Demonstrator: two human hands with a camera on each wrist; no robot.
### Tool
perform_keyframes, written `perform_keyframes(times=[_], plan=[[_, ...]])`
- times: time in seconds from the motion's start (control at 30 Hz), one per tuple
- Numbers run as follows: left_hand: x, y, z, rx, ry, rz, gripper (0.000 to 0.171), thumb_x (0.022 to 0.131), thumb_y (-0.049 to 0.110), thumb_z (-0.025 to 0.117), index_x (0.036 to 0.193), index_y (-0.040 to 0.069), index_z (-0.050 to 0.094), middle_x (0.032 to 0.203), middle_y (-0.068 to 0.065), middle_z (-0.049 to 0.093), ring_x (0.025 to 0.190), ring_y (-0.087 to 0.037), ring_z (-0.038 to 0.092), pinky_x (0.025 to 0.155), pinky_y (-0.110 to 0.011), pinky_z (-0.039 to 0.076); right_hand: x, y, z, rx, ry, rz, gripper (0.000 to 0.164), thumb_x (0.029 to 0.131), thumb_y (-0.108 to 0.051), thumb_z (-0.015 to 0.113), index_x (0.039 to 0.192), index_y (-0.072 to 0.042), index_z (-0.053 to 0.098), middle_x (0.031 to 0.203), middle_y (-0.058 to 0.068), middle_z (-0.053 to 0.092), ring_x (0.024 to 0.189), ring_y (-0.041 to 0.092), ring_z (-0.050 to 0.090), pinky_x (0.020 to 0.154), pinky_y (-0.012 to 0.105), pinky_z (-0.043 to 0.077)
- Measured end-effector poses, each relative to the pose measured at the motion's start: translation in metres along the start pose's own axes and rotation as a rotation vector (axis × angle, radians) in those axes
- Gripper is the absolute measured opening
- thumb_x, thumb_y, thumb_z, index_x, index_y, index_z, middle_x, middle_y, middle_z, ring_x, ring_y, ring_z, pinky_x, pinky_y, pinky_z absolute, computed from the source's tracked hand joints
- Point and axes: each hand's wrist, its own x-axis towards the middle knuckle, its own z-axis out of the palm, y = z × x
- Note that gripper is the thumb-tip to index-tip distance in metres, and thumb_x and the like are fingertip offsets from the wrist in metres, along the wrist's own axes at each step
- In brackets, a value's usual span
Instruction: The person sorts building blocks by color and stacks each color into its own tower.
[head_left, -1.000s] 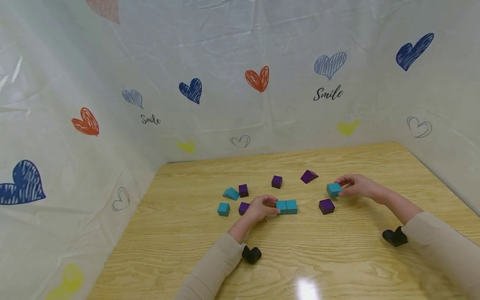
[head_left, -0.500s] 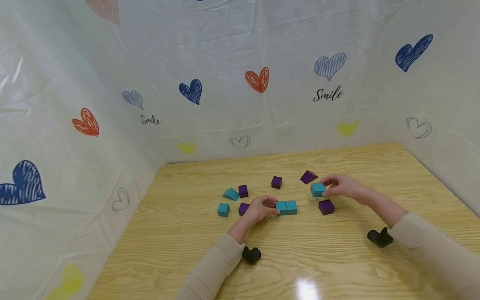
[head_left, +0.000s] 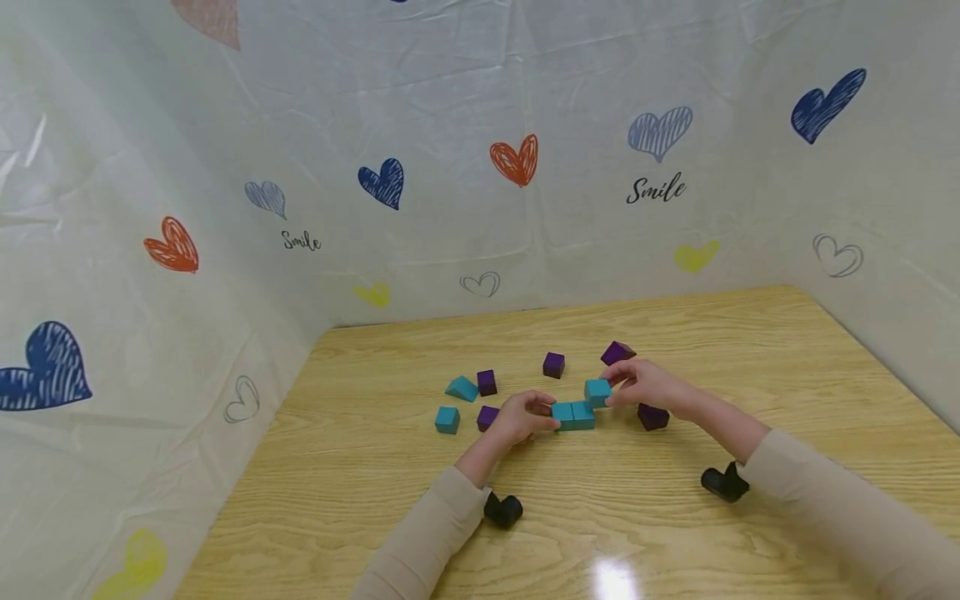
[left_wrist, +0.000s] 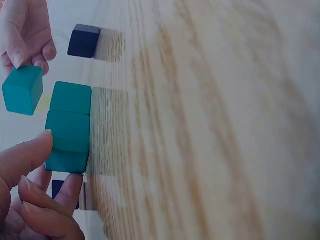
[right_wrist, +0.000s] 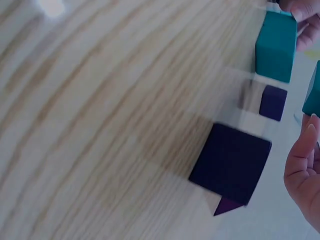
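Note:
Two teal blocks sit side by side on the wooden table. My left hand (head_left: pixel 520 417) pinches the left block (left_wrist: pixel 68 132) of the pair between thumb and fingers. The right block (head_left: pixel 582 414) lies flush against it. My right hand (head_left: pixel 649 387) holds a teal cube (head_left: pixel 597 392) by its right side, raised off the table. In the head view that cube overlaps the far right corner of the pair. The left wrist view shows the raised cube (left_wrist: pixel 22 90) apart from the pair, with fingertips at its edge. A purple cube (right_wrist: pixel 232 162) lies under my right wrist.
Behind my hands lie a purple cube (head_left: pixel 553 364) and a purple triangular block (head_left: pixel 617 353). To the left are a teal triangular block (head_left: pixel 462 387), a teal cube (head_left: pixel 447 419) and purple cubes (head_left: pixel 487 382). A heart-patterned sheet (head_left: pixel 442 233) hangs behind the table.
My right hand has carried the teal cube leftward, from beyond the purple cube to over the pair's right end. My left hand and the pair have stayed put.

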Motion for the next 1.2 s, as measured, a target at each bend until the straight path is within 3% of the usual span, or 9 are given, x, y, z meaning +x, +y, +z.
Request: perform_keyframes(times=[0.37,0.73,1.2], plan=[[0.002,-0.001,0.0,-0.006,-0.005,-0.011,0.031,0.079,0.016,0.072,0.108,0.013,0.063,0.102,-0.001,0.063,0.074,-0.013,0.051,0.054,-0.022,0.039,0.011,0.002,0.02,-0.02,0.05,0.005,0.041,0.079,-0.014,0.07,0.111,0.007,0.055,0.103,0.017,0.058,0.079,0.017,0.053,0.065,0.03,0.045],[0.001,-0.002,-0.001,-0.013,-0.006,-0.008,0.032,0.079,0.016,0.072,0.109,0.012,0.062,0.102,-0.002,0.064,0.072,-0.012,0.05,0.052,-0.022,0.038,0.012,0.0,0.027,-0.018,0.04,-0.008,0.041,0.079,-0.011,0.07,0.111,0.008,0.054,0.103,0.017,0.058,0.086,0.021,0.054,0.067,0.03,0.045],[0.003,-0.003,0.0,-0.032,0.001,-0.023,0.032,0.078,0.016,0.073,0.108,0.013,0.063,0.102,-0.002,0.063,0.071,-0.013,0.05,0.052,-0.022,0.038,0.011,0.001,0.031,-0.013,0.061,-0.017,0.039,0.079,-0.009,0.07,0.109,0.008,0.054,0.103,0.018,0.057,0.081,0.018,0.055,0.067,0.03,0.046]])
